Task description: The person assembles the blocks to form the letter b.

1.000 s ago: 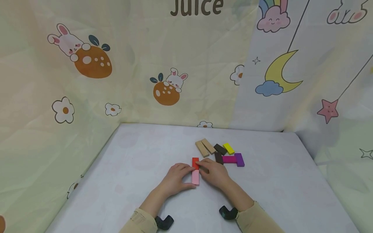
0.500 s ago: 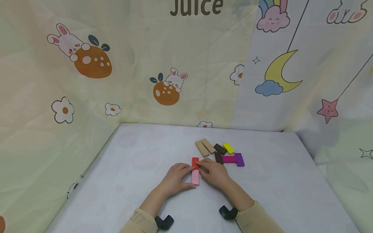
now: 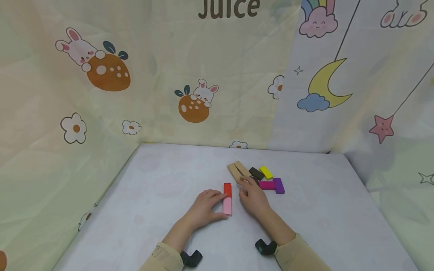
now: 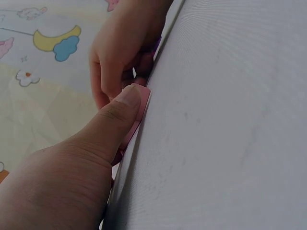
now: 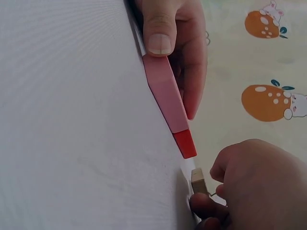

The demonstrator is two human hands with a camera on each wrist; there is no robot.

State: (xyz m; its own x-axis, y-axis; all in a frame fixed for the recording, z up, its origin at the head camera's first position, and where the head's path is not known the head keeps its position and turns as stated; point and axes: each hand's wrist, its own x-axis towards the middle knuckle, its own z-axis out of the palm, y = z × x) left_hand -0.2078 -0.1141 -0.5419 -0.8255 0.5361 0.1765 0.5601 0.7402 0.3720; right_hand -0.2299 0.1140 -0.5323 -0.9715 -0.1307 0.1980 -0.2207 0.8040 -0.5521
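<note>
Left hand [image 3: 202, 209] gripping pink block [image 3: 227, 207], red block [image 3: 227, 189] touching

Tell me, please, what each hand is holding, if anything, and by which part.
The left hand holds the pink block, thumb on its near end; whether the right hand grips anything cannot be told.

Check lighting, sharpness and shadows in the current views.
Head view: soft, even light, red block and pink block fairly crisp; left wrist view: dimmer, fingers of the right hand partly in shade; right wrist view: tabletop pale with faint streaks, grey shadow beside the wooden block.
</note>
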